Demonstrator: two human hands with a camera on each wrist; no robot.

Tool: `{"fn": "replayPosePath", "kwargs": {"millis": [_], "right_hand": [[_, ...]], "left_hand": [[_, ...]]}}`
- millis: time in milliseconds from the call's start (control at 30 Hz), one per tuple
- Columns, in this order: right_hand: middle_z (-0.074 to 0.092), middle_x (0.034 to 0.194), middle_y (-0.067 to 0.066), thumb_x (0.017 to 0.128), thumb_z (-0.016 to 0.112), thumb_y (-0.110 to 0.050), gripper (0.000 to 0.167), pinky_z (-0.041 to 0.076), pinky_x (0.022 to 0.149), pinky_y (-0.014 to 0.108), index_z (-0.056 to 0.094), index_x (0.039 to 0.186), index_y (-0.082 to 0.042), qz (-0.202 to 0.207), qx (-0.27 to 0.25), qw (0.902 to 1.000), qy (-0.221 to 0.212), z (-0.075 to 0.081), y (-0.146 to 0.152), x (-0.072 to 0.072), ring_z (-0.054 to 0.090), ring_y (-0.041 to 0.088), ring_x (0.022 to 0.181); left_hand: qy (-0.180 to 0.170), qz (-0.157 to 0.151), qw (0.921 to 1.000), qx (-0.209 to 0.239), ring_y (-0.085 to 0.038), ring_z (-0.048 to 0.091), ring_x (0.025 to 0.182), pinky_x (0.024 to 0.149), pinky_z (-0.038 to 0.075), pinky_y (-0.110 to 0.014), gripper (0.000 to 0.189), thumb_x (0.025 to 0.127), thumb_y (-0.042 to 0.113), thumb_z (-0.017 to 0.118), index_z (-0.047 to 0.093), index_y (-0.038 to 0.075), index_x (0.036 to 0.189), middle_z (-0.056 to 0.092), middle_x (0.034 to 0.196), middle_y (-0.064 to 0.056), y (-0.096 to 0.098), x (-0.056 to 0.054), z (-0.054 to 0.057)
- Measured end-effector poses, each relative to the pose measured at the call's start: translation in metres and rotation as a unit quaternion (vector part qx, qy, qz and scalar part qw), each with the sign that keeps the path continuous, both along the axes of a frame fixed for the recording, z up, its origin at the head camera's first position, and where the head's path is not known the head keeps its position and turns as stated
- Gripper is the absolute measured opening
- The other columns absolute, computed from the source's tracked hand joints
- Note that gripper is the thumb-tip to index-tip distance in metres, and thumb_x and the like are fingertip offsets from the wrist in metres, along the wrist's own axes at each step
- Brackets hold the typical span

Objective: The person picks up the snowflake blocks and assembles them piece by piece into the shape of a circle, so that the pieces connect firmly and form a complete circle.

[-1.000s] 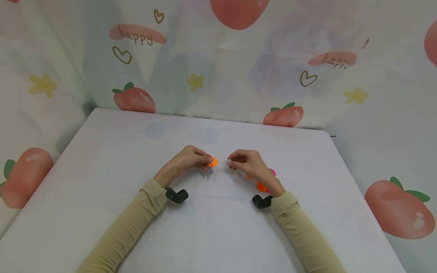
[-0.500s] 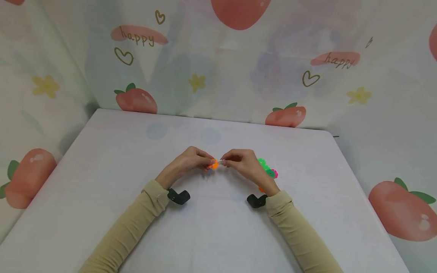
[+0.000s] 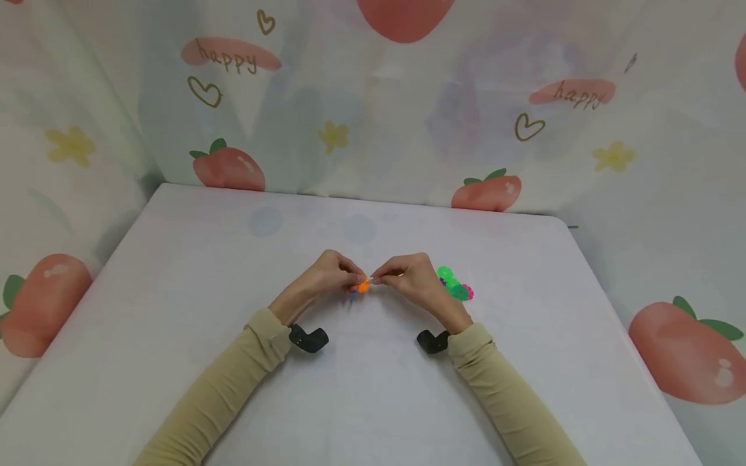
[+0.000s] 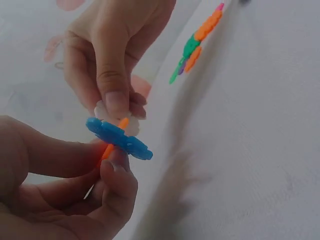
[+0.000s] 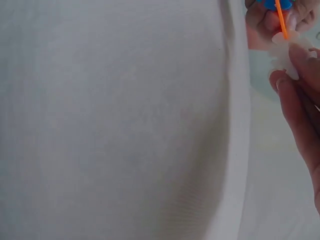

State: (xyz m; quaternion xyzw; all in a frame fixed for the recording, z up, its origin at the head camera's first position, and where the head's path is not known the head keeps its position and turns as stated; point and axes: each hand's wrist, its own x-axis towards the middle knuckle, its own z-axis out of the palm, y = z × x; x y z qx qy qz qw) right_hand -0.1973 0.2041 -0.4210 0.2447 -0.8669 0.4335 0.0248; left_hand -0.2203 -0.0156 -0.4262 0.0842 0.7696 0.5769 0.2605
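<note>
Over the middle of the table, my left hand (image 3: pixel 327 272) pinches an orange snowflake disc (image 3: pixel 364 286) between thumb and fingers. A blue snowflake disc (image 4: pixel 119 139) crosses the orange one, joined to it at an angle. Facing it, my right hand (image 3: pixel 411 277) pinches a white snowflake disc (image 5: pixel 283 54) by its edge. The white disc meets the orange disc's rim in the right wrist view. My right thumb and fingers hide part of the white disc.
Loose snowflake discs lie on the white table (image 3: pixel 373 401) beside my right wrist, among them a bright green disc (image 3: pixel 445 273), a darker green disc (image 3: pixel 458 292) and a pink disc (image 3: pixel 469 292). A printed cloth (image 3: pixel 384 129) hangs behind the table's back edge.
My right hand has moved left with the white disc, closing the gap to the orange disc. My left hand has stayed almost in place. More of the loose discs show beside my right wrist.
</note>
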Motion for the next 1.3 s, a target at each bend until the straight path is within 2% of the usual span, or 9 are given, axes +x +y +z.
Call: {"fn": "replayPosePath", "kwargs": {"millis": [133, 367, 500, 633, 767, 967, 1133, 1300], "right_hand": [[0.079, 0.083, 0.001, 0.082, 0.086, -0.006, 0.009, 0.059, 0.073, 0.022, 0.084, 0.088, -0.012, -0.011, -0.009, 0.9995, -0.029, -0.001, 0.001, 0.001, 0.075, 0.014, 0.079], [0.078, 0.09, -0.002, 0.087, 0.084, -0.012, 0.008, 0.059, 0.08, 0.024, 0.082, 0.095, -0.015, -0.025, 0.007, 0.9974, -0.067, -0.004, 0.005, 0.0, 0.073, 0.011, 0.085], [0.078, 0.091, -0.001, 0.088, 0.083, -0.012, 0.007, 0.059, 0.082, 0.024, 0.081, 0.094, -0.015, -0.014, 0.007, 0.9956, -0.093, -0.003, 0.006, -0.002, 0.074, 0.012, 0.086], [0.078, 0.094, 0.003, 0.089, 0.081, -0.008, 0.008, 0.06, 0.086, 0.028, 0.081, 0.097, -0.011, 0.013, 0.013, 0.9956, -0.092, 0.0, 0.005, -0.003, 0.074, 0.015, 0.089], [0.079, 0.098, 0.003, 0.092, 0.078, -0.009, 0.01, 0.06, 0.089, 0.032, 0.081, 0.101, -0.012, 0.021, 0.019, 0.9951, -0.095, 0.001, 0.001, -0.004, 0.073, 0.016, 0.093], [0.077, 0.107, 0.004, 0.093, 0.078, -0.012, 0.023, 0.06, 0.091, 0.034, 0.078, 0.115, -0.009, 0.013, 0.023, 0.9965, -0.08, 0.002, 0.002, -0.001, 0.074, 0.018, 0.097], [0.077, 0.105, 0.003, 0.093, 0.078, -0.017, 0.024, 0.06, 0.089, 0.032, 0.077, 0.116, -0.009, -0.026, 0.051, 0.9959, -0.07, 0.007, 0.022, 0.004, 0.073, 0.019, 0.097], [0.076, 0.103, 0.0, 0.094, 0.078, -0.02, 0.021, 0.058, 0.083, 0.029, 0.078, 0.113, -0.012, -0.061, 0.105, 0.9897, -0.076, 0.014, 0.05, 0.012, 0.07, 0.019, 0.094]], "left_hand": [[0.002, -0.006, 1.0, -0.007, -0.012, 0.062, 0.068, 0.068, 0.054, -0.024, 0.017, 0.096, 0.008, 0.072, 0.077, -0.006, 0.105, 0.074, 0.094, -0.011, 0.001, 0.0, 0.001], [-0.028, -0.04, 0.9985, 0.026, -0.015, 0.065, 0.074, 0.078, 0.057, -0.028, 0.022, 0.097, 0.011, 0.069, 0.076, -0.004, 0.112, 0.075, 0.099, -0.01, -0.008, -0.002, 0.0], [-0.023, -0.078, 0.9958, 0.042, -0.015, 0.066, 0.075, 0.078, 0.058, -0.028, 0.028, 0.098, 0.019, 0.069, 0.075, -0.003, 0.114, 0.074, 0.097, -0.008, -0.012, -0.004, 0.003], [-0.016, -0.107, 0.9937, 0.03, -0.014, 0.064, 0.081, 0.076, 0.056, -0.026, 0.033, 0.098, 0.026, 0.07, 0.076, -0.002, 0.116, 0.072, 0.098, -0.006, -0.011, -0.005, 0.002], [-0.021, -0.105, 0.9941, 0.016, -0.016, 0.062, 0.089, 0.078, 0.054, -0.027, 0.033, 0.098, 0.027, 0.071, 0.076, 0.001, 0.118, 0.072, 0.103, -0.006, -0.011, -0.005, 0.0], [-0.024, -0.092, 0.9953, 0.02, -0.017, 0.062, 0.089, 0.081, 0.055, -0.028, 0.03, 0.098, 0.024, 0.069, 0.077, -0.001, 0.112, 0.072, 0.1, -0.006, -0.015, -0.003, -0.001], [-0.033, -0.083, 0.9958, 0.019, -0.017, 0.063, 0.083, 0.083, 0.054, -0.029, 0.031, 0.098, 0.027, 0.069, 0.078, 0.0, 0.108, 0.069, 0.093, -0.004, -0.014, -0.004, -0.002], [-0.051, -0.072, 0.9954, 0.036, -0.018, 0.066, 0.083, 0.089, 0.054, -0.03, 0.034, 0.098, 0.026, 0.07, 0.076, -0.002, 0.115, 0.071, 0.092, -0.005, -0.012, -0.004, -0.001]]}}
